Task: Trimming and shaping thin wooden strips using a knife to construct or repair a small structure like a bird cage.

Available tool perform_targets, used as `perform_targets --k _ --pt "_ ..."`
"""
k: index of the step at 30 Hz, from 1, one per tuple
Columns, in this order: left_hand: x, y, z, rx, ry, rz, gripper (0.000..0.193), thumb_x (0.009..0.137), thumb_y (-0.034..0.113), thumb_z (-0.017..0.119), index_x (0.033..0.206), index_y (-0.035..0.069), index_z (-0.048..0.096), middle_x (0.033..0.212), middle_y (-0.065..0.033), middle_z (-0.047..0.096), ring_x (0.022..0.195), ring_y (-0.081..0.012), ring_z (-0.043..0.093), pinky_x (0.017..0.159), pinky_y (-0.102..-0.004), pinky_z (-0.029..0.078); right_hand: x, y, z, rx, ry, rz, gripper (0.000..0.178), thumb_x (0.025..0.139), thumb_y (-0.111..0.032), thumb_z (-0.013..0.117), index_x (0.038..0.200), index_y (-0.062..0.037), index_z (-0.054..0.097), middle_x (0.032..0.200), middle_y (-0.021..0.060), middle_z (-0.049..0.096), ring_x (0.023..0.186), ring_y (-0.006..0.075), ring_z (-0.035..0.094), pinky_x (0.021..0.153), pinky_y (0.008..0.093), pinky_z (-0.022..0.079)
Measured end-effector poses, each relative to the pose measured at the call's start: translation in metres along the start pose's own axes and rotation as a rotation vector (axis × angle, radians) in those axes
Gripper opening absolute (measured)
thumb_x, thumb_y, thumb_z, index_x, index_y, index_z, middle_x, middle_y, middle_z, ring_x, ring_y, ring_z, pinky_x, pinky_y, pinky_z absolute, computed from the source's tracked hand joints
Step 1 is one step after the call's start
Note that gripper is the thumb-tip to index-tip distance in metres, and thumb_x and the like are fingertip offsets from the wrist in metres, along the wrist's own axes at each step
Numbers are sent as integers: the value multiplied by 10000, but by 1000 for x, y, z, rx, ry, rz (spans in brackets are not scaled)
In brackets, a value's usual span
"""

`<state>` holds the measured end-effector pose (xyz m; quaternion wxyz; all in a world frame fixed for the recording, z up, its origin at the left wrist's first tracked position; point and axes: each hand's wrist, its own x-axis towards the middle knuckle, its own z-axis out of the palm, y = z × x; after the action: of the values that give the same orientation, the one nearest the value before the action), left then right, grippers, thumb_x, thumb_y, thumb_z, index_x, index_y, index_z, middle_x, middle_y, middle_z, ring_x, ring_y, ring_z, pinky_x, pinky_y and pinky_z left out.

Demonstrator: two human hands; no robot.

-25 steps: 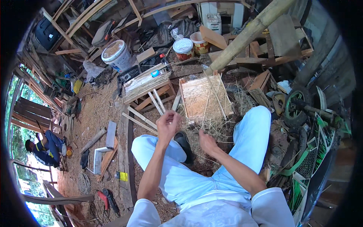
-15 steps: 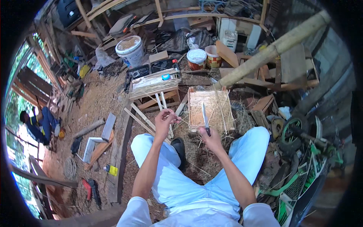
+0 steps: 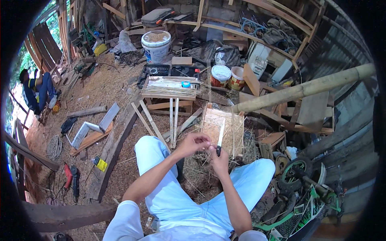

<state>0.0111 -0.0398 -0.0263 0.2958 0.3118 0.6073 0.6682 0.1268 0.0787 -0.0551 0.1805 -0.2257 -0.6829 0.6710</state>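
Observation:
My right hand (image 3: 220, 160) is closed round the black handle of a knife (image 3: 222, 131), its pale blade pointing up and away from me. Close beside it, my left hand (image 3: 192, 145) has its fingertips pinched together near the knife's handle; whatever thin thing they hold is too small to make out. Just beyond both hands, between my knees, lies a wooden board with a raised frame (image 3: 212, 119), scattered with straw-like shavings. Farther left, a low wooden bench (image 3: 150, 95) carries a bundle of thin strips (image 3: 169, 90) and a blue tape measure (image 3: 185, 84).
A thick bamboo pole (image 3: 305, 89) slants in from the right. Pale wooden slats (image 3: 176, 120) lean by the bench. Buckets (image 3: 156, 40) stand behind. A drill (image 3: 74, 180) lies at left, a wheel (image 3: 295, 174) at right. Another person (image 3: 38, 94) sits at far left.
My left hand has moved right and come up against my right hand. The knife stays in my right hand, tilted slightly more to the right. The view has turned to the right.

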Motion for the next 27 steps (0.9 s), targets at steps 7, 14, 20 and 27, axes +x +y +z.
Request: perform_targets --k 7,14,20,27 --pt "1 3 3 -38 38 -106 207 866 125 651 1011 -20 624 846 -41 659 769 -100 620 622 -245 510 -10 -29 -7 -45 -7 57 322 956 -295 503 1023 -13 641 603 -17 511 538 56 455 499 246 363" --pt "2 10 2 -131 80 -82 225 887 138 625 1054 -13 616 751 -25 621 576 -67 552 491 -214 458 2 -31 -26 6 -28 -107 250 974 -204 456 1098 -20 571 634 -36 431 567 43 426 486 200 355" --pt "-2 12 2 -32 35 -186 254 885 154 633 1081 -4 606 779 -39 627 575 -70 566 445 -217 447 6 -39 -35 -2 -170 22 224 982 -174 441 1140 -35 518 674 -11 460 523 57 441 437 205 379" --pt "0 2 2 82 -36 -84 211 885 190 635 972 -1 661 707 -13 620 609 -64 556 513 -226 442 4 -49 -29 62 -225 85 347 968 -196 481 1260 -14 440 628 -8 477 472 55 419 406 210 377"
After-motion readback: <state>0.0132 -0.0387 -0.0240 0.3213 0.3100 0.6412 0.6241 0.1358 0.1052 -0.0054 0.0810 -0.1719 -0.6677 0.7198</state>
